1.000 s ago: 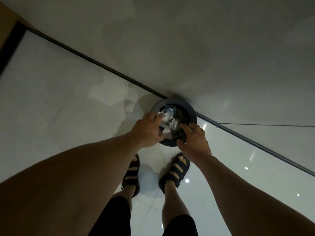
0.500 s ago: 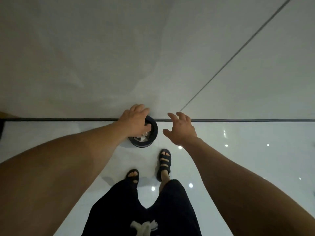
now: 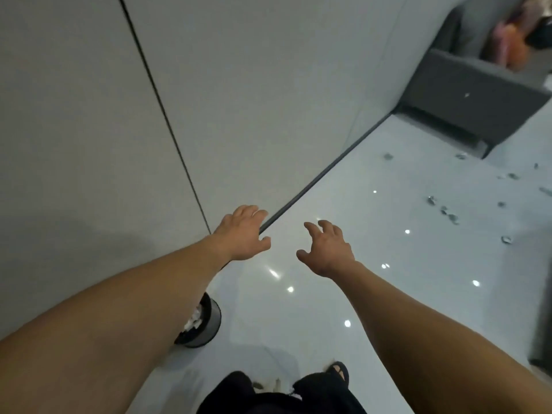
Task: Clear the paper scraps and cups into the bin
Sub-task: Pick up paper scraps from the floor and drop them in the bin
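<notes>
The round black bin (image 3: 209,322) stands on the glossy white floor at the lower left, partly hidden behind my left forearm, with white crumpled paper (image 3: 194,319) showing inside it. My left hand (image 3: 243,234) is held out in front of me with fingers apart and holds nothing. My right hand (image 3: 327,251) is beside it, also spread and holding nothing. Both hands are well away from the bin. Several small paper scraps (image 3: 448,213) lie scattered over the floor at the right. No cups are visible.
A grey wall with a dark vertical seam (image 3: 164,115) fills the left and centre. A dark grey sofa (image 3: 466,100) stands at the far right corner, with orange and pink items (image 3: 507,46) on it. My sandalled foot (image 3: 339,370) is at the bottom.
My hands have let go of the paper and lifted off the bin. The view has swung right, so the bin now sits at the lower left and the scattered scraps have come into sight.
</notes>
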`<state>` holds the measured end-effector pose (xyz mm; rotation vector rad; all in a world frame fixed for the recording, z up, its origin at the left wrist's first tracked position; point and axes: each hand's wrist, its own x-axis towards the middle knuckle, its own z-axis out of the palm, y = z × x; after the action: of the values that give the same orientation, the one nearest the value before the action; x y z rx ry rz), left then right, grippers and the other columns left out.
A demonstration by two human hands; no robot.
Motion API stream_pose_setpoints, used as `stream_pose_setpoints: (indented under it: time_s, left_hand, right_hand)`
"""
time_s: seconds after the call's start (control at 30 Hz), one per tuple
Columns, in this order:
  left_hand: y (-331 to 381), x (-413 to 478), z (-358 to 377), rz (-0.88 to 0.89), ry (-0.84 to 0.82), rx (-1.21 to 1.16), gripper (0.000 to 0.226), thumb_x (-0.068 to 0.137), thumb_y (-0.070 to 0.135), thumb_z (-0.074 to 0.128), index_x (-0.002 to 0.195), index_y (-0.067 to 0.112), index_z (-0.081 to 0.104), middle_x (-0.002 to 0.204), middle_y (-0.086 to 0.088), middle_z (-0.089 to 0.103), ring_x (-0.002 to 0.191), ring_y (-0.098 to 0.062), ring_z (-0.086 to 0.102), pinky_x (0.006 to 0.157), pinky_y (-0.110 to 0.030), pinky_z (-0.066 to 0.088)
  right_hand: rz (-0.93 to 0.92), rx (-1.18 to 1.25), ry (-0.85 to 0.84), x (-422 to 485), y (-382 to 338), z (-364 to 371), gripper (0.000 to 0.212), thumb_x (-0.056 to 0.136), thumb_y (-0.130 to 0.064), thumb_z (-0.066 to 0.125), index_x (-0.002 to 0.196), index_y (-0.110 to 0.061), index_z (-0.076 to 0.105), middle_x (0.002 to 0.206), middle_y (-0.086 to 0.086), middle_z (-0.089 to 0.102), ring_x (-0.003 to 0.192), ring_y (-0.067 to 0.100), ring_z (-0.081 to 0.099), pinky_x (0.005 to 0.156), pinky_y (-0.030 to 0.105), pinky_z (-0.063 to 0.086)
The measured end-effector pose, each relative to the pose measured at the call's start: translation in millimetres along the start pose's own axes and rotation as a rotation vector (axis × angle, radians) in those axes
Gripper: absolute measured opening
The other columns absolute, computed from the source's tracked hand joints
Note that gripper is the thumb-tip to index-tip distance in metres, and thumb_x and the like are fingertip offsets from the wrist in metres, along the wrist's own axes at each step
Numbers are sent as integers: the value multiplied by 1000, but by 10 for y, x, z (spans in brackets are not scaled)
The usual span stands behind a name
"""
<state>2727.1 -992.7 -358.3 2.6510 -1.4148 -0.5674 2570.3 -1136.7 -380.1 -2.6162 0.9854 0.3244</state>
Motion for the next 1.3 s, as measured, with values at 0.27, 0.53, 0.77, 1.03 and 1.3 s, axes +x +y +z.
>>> stream_pose_setpoints:
  time_s: [0.27, 0.53, 0.77, 1.03, 1.3]
  left_hand:
    - [1947, 773, -57, 238, -36, 124, 70, 91, 48, 49, 150, 20, 22, 157, -5, 19, 145, -23, 13, 115, -44, 21]
    - [3900, 1395, 140, 501, -59, 169, 68, 92, 46, 49, 150, 20, 23, 157, -3, 20, 145, -21, 14, 115, -42, 22]
    - [4797, 1986, 265, 591, -101, 181, 69, 92, 45, 50, 150, 20, 22, 157, -2, 19, 145, -21, 14, 114, -42, 22]
    - [5608, 3335, 254, 654, -119, 189, 71, 91, 46, 50, 151, 20, 21, 157, -3, 20, 145, -22, 15, 112, -42, 25]
    - [6557, 4667, 11, 740, -134, 174, 70, 89, 45, 51, 149, 21, 23, 155, -2, 24, 142, -24, 22, 109, -43, 29]
  right_hand:
    - [271, 103, 69, -382, 1847, -452, 73, 87, -47, 53, 150, -30, 20, 157, 3, 16, 143, 26, 14, 102, 48, 38]
    - [518, 171, 149, -806, 3573, -979, 71, 89, -45, 52, 150, -28, 20, 155, 4, 17, 141, 27, 17, 99, 46, 38]
    - [651, 204, 135, -767, 4485, -1173, 72, 89, -45, 53, 150, -27, 19, 154, 4, 18, 140, 28, 19, 98, 46, 39]
    - [748, 201, 150, -29, 5447, -1604, 72, 89, -45, 53, 150, -26, 19, 153, 4, 20, 138, 27, 22, 97, 45, 39]
    - [822, 262, 178, 787, 6385, -2167, 74, 89, -44, 53, 151, -26, 17, 156, 4, 15, 140, 27, 20, 101, 45, 42]
